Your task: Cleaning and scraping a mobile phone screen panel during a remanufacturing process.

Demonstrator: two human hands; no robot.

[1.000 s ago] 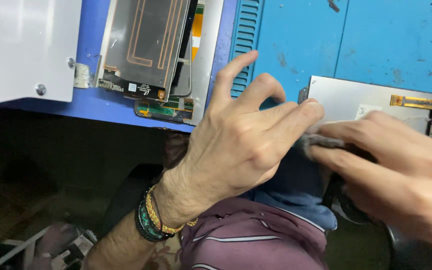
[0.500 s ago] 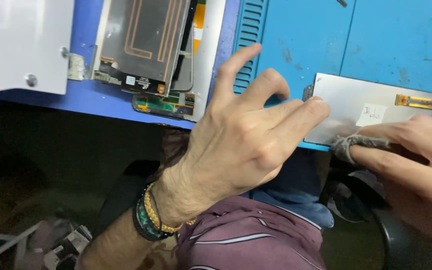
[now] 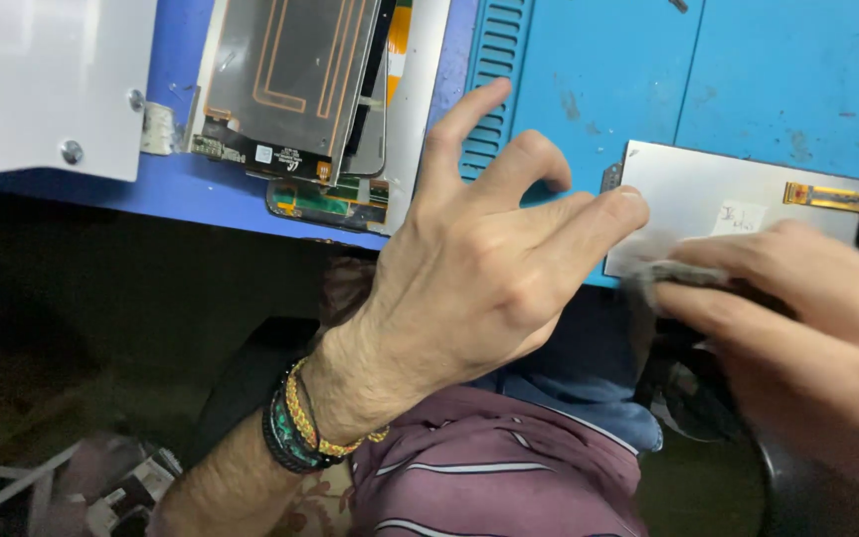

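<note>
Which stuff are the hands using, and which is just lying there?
In use: left hand steadying the silver panel; right hand rubbing it with a grey cloth.

Lying about: stacked phone parts, white box, blue mat.

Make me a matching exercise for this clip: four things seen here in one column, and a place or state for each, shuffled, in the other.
Things:
1. left hand
2. right hand
3. grey cloth
4. white panel

Places or states:
A. pinched in fingertips against the silver panel
B. top left corner, with screws
C. fingers spread, fingertips steadying the silver panel's left end
D. at the right edge, holding the cloth

Pairs: 1-C, 2-D, 3-A, 4-B
</note>
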